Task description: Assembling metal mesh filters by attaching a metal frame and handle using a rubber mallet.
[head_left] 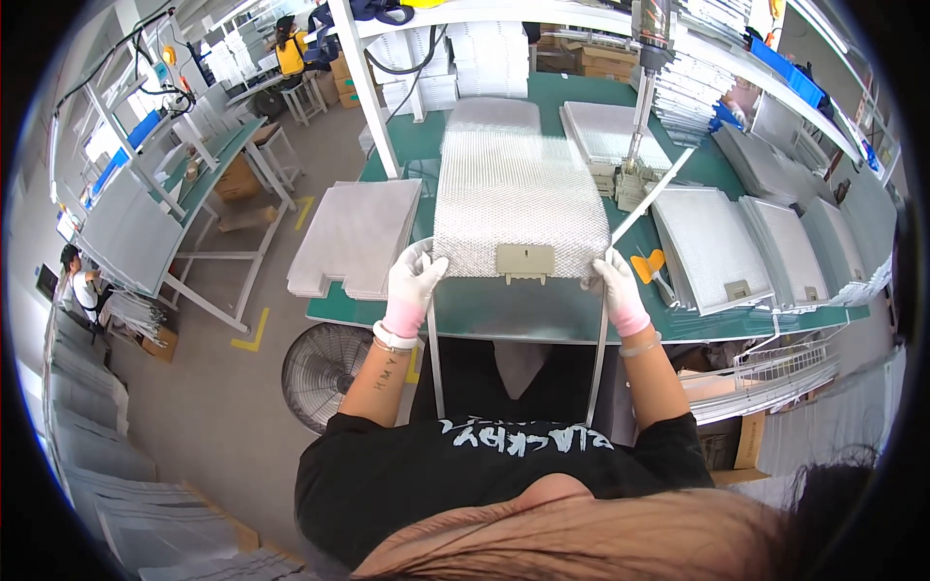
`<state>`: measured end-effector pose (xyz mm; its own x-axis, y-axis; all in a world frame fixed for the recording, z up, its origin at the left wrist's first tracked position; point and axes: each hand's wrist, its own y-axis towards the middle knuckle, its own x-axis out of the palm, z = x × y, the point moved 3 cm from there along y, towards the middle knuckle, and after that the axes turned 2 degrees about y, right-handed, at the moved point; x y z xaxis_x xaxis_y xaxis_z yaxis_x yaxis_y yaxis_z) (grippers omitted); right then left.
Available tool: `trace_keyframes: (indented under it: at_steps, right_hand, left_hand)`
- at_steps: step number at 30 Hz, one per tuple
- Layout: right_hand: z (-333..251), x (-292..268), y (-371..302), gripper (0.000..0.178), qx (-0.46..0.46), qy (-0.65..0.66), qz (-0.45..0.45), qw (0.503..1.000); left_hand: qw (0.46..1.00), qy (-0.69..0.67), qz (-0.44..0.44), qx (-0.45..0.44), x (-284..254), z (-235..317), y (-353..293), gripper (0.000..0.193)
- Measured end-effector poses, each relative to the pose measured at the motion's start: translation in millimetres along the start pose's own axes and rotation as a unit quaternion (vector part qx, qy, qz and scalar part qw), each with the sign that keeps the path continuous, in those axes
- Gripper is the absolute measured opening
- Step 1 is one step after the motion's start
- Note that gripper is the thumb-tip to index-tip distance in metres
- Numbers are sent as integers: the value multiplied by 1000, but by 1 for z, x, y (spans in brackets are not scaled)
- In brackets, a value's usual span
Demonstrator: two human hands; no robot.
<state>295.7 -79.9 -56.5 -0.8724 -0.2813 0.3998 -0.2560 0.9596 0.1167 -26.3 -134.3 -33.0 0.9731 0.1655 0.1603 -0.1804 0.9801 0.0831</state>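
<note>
My left hand [415, 282], in a white glove with a pink cuff, pinches the near left corner of a silver metal mesh sheet [518, 184]. At its near right corner my right hand [617, 287], gloved the same way, pinches the sheet. The mesh bends down toward me, its far part lying over the bench. A beige plastic clip [525, 259] sits in the middle of its near edge. Thin pale strips [435, 363] run from beside both hands toward my body. Another pale strip [662, 195] slants away beyond my right hand; how the strips join the mesh is unclear.
A green bench [363, 309] bears a stack of pale sheets [356, 232] at left and stacked mesh panels [712, 247] at right. An orange-handled tool [651, 268] lies near my right hand. Behind it stands a vertical tool [644, 97] above a small fixture. A floor fan [325, 373] stands left.
</note>
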Motion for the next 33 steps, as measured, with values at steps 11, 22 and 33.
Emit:
trace_keyframes:
  at_steps: [11,22,33]
  right_hand:
    - [-92,91,-41,7,-202,-181,-39,962]
    - [-115,91,36,36,-339,-330,225,852]
    - [-58,49,36,16,-249,-258,44,933]
  left_hand:
    - [927,230,58,290,-47,62,-77,38]
    - [960,87,86,250,7,114,32,22]
    - [978,68,53,190,-7,38,36,23]
